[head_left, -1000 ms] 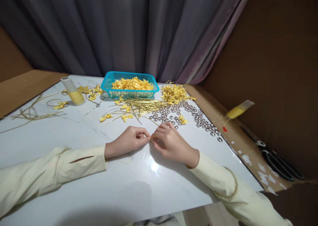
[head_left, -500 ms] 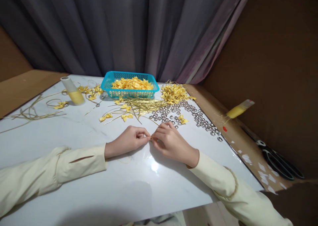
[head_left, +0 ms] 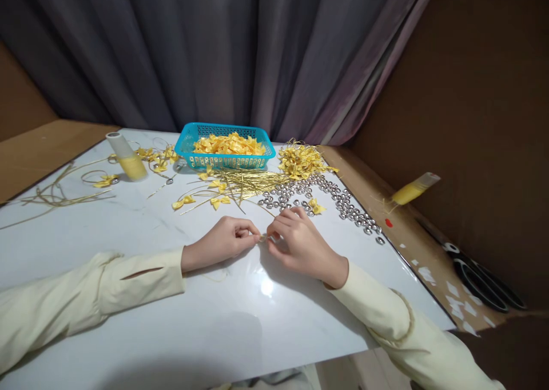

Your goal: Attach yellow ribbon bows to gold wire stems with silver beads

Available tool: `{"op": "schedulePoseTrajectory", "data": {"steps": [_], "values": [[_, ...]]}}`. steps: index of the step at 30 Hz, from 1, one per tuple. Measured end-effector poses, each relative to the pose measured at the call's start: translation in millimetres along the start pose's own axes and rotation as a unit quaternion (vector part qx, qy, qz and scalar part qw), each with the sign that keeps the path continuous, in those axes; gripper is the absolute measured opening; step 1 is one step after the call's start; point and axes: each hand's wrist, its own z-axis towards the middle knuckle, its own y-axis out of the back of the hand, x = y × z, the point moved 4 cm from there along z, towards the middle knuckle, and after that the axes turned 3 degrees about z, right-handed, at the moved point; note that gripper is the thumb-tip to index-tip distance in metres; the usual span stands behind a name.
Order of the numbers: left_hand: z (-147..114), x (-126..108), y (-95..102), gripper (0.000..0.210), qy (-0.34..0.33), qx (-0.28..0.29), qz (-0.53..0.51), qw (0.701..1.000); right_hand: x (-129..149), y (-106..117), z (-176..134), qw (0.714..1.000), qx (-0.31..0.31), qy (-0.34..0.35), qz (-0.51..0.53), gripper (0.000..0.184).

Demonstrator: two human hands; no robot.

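now, right hand (head_left: 302, 242), farther from left hand (head_left: 221, 242)

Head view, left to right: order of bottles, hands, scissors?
Bottle with yellow contents → left hand → right hand → second yellow bottle → black-handled scissors.

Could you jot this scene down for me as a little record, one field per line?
Left hand: pinching a tiny piece, too small to identify
Right hand: fingertips close to that piece; grip unclear
Basket: turquoise, holding yellow bows
In front of basket: gold cords
Beside cords: scattered silver beads
Far right: black-handled scissors, paper scraps
Backdrop: grey-purple curtain
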Motion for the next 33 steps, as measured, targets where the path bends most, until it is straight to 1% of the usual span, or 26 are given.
{"op": "schedulePoseTrajectory", "data": {"steps": [10,21,33], "values": [[0.7,1.1,1.1,0.025,-0.004,-0.001,0.004,1.0,0.7,-1.9,1.0,1.0,0.008,-0.004,0.03,0.012],[1.0,1.1,0.8,0.023,-0.015,0.0,0.022,1.0,0.8,-4.6,2.7,0.998,0.036,-0.02,0.04,0.011],[0.9,1.9,0.8,0.025,-0.021,0.0,0.029,0.999,-1.2,-5.1,2.6,0.998,0.034,-0.031,0.053,0.008]]}}
